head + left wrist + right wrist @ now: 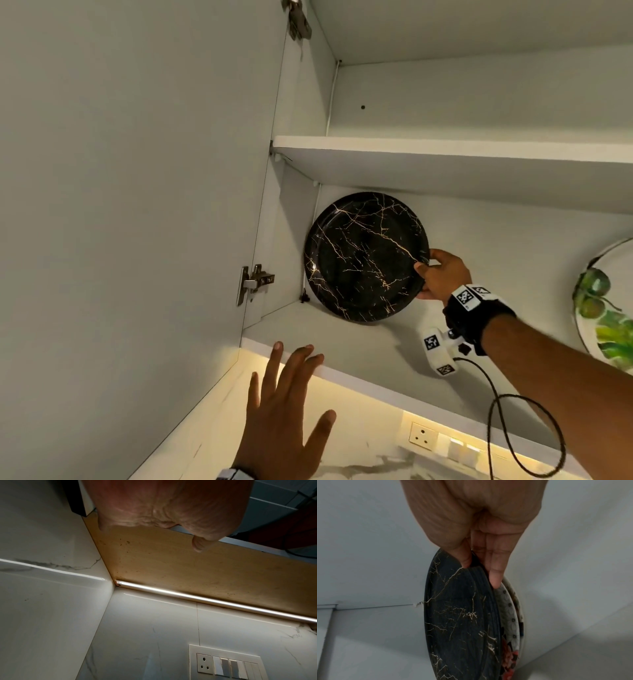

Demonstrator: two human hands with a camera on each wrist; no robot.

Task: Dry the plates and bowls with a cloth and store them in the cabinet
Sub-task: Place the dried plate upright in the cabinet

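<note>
Right hand [440, 274] pinches black marble-patterned plate [364, 257] upright on cabinet shelf [359, 346].
Left hand [284, 411] spread, empty; plate probably glossy, breakable: hold the rim.

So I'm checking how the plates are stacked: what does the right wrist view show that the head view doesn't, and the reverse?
Right wrist only: patterned plates stand on edge behind the black marble plate.

Head only: the left hand open below the shelf edge, a leaf-pattern plate, the hinge.

Both: the right hand pinching the black plate's rim.
</note>
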